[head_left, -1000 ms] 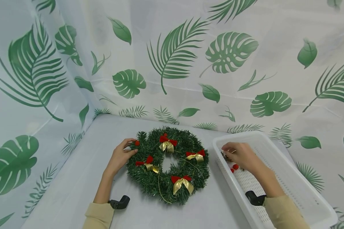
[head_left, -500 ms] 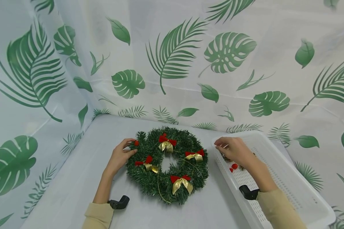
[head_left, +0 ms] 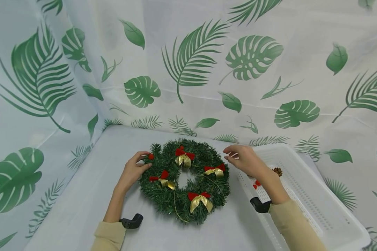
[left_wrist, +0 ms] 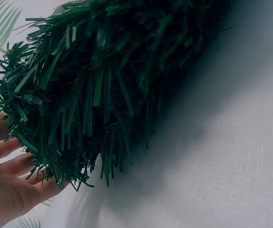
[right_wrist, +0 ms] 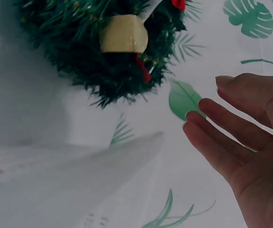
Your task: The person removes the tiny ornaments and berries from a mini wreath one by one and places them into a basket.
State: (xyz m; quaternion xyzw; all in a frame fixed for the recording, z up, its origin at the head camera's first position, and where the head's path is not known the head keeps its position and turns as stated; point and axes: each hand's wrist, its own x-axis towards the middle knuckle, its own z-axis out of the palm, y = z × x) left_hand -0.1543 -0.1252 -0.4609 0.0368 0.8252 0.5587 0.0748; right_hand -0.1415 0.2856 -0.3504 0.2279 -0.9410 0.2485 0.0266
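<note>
A green tinsel wreath (head_left: 163, 202) lies on the white table, dressed with red-and-gold bows (head_left: 199, 202) and a thin gold bead string. My left hand (head_left: 132, 171) holds the wreath's upper left edge beside a red ball (head_left: 151, 156). In the left wrist view, its fingers (left_wrist: 17, 166) reach into the dark foliage, their tips partly hidden. My right hand (head_left: 246, 160) hovers between the wreath and the white basket's near-left corner. Seen from the right wrist, its fingers (right_wrist: 212, 137) are loosely bent and apart from the thumb, with nothing visible between them.
The white perforated basket (head_left: 330, 195) stands on the right, partly under my right forearm. Inside it are a pine cone (head_left: 277, 171) and small red pieces (head_left: 256, 184). A white curtain (head_left: 204, 115) printed with green leaves hangs behind and to the left.
My right hand has risen out of the basket and moved left toward the wreath, uncovering a pine cone. My left hand and the wreath have stayed in place.
</note>
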